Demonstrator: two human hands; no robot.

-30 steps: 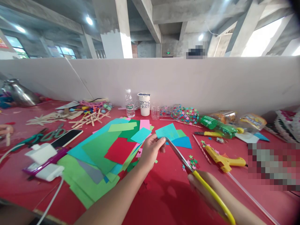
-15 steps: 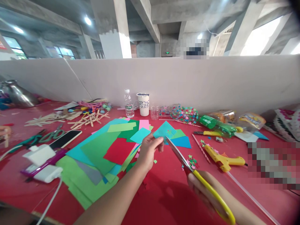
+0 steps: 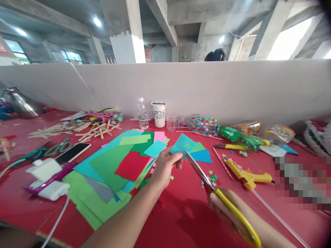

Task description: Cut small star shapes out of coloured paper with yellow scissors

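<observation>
My left hand (image 3: 165,167) pinches the lower left edge of a light blue sheet of craft paper (image 3: 182,142), held above the table. A star-shaped outline shows in this sheet near its right side. My right hand (image 3: 219,206) grips yellow-handled scissors (image 3: 234,208), whose blade tips meet the lower right edge of the sheet. Just behind the sheet lie a blue piece of paper (image 3: 204,156) and a green one. Small coloured paper stars (image 3: 213,178) are scattered on the table beyond the scissors.
Stacked coloured sheets (image 3: 111,163) cover the table left of my hands. A yellow glue gun (image 3: 247,175) and green bottle (image 3: 239,137) lie to the right. Behind stand a water bottle (image 3: 143,115) and white cup (image 3: 159,115). A power strip (image 3: 49,181) sits far left.
The light blue sheet has turned slightly, and its star outline shows more clearly by the scissor tips. Both hands keep their grips.
</observation>
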